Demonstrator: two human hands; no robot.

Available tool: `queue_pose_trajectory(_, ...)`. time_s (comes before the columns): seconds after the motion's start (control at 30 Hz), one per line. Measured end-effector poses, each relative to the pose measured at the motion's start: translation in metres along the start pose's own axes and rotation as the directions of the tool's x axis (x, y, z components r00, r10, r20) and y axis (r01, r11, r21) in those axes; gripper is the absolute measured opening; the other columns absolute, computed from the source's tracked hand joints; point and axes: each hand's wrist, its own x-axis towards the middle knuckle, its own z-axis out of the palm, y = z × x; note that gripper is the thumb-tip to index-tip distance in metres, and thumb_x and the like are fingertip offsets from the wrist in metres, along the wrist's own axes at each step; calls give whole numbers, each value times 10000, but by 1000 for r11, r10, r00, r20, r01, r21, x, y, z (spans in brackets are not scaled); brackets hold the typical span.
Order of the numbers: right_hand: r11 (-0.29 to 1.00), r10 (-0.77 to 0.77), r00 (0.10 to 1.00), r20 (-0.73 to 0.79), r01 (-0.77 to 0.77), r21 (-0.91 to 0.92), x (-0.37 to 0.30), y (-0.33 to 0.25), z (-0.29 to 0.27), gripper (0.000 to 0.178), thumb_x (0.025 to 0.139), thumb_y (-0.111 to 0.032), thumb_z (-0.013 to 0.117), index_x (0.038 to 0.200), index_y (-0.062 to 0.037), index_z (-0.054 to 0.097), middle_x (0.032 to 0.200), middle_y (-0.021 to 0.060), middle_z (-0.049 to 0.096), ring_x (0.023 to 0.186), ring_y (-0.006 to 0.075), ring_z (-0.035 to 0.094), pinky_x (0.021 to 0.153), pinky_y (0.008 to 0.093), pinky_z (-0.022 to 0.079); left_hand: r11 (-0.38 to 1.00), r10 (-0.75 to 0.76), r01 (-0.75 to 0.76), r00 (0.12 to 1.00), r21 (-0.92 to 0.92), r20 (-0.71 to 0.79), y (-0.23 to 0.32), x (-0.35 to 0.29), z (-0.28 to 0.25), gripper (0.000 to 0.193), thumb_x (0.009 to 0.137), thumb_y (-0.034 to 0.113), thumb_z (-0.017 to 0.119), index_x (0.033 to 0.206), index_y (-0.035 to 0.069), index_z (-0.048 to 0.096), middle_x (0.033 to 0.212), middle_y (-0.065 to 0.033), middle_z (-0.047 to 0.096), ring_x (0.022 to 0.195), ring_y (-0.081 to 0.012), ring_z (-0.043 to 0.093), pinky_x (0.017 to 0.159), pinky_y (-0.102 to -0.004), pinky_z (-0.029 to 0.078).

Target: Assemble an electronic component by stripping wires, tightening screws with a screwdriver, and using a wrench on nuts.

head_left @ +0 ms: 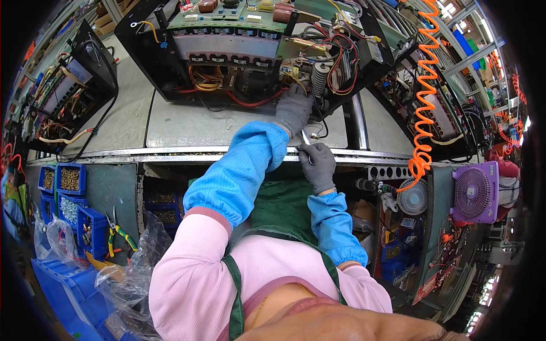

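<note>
In front of me a black metal chassis (149, 62) stands open on the bench, with a green circuit board (227, 21), bundled wires and a ribbed grey cylinder (319, 78) showing inside. My left hand (293, 111), in a grey glove, reaches to its lower front edge beside the cylinder and a thin yellow wire. Its fingers are closed, but what they grip is hidden. Below it my right hand (318, 165), also gloved, is closed on a silver, wrench-like tool (305, 137) that points up toward my left hand. A dark cable (325, 129) lies beside the tool.
Other open chassis stand at the left (74, 85) and right (435, 105). An orange coiled hose (424, 96) hangs at the right, near a purple fan (475, 192). Blue bins (71, 179) of screws, pliers (120, 234) and plastic bags (139, 273) lie at the left. The bench's metal edge (187, 152) crosses before me.
</note>
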Motion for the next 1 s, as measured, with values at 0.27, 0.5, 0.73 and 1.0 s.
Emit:
queue_pose_trajectory(0.27, 1000, 9, 1000, 15, -10, 10, 1, 0, 0, 119, 821, -217, 721, 937, -197, 735, 803, 45, 624, 778, 255, 603, 665, 397, 479, 982, 82, -81, 997, 173, 0, -3, -6, -4, 241, 780, 236, 702, 986, 110, 712, 1295, -147, 575, 1180, -326, 525, 882, -459, 493)
queue_pose_trajectory(0.5, 1000, 25, 1000, 17, -25, 11, 0, 2, -2, 125, 826, -222, 716, 947, -200, 735, 802, 45, 620, 784, 255, 604, 663, 398, 479, 996, 61, -67, 993, 56, 97, 0, -4, -16, 271, 791, 225, 690, 1043, 126, 698, 1327, -142, 563, 1194, -332, 517, 887, -461, 491)
queue_pose_trajectory(0.73, 1000, 15, 999, 39, -15, -16, 2, 0, -2, 126, 829, -224, 718, 951, -197, 736, 801, 45, 619, 790, 256, 606, 667, 399, 484, 996, 50, -54, 998, 77, 44, 0, -2, -11, 235, 794, 197, 656, 1016, 146, 710, 1266, -145, 594, 1185, -335, 520, 876, -462, 494)
queue_pose_trajectory(1.0, 1000, 10, 1000, 25, -10, 12, 1, 1, -1, 136, 829, -229, 719, 961, -198, 734, 820, 52, 623, 792, 266, 602, 676, 405, 485, 993, 103, -100, 993, 54, -49, -3, -5, -10, 235, 796, 167, 641, 1017, 137, 717, 1140, -139, 614, 1133, -332, 544, 835, -442, 515)
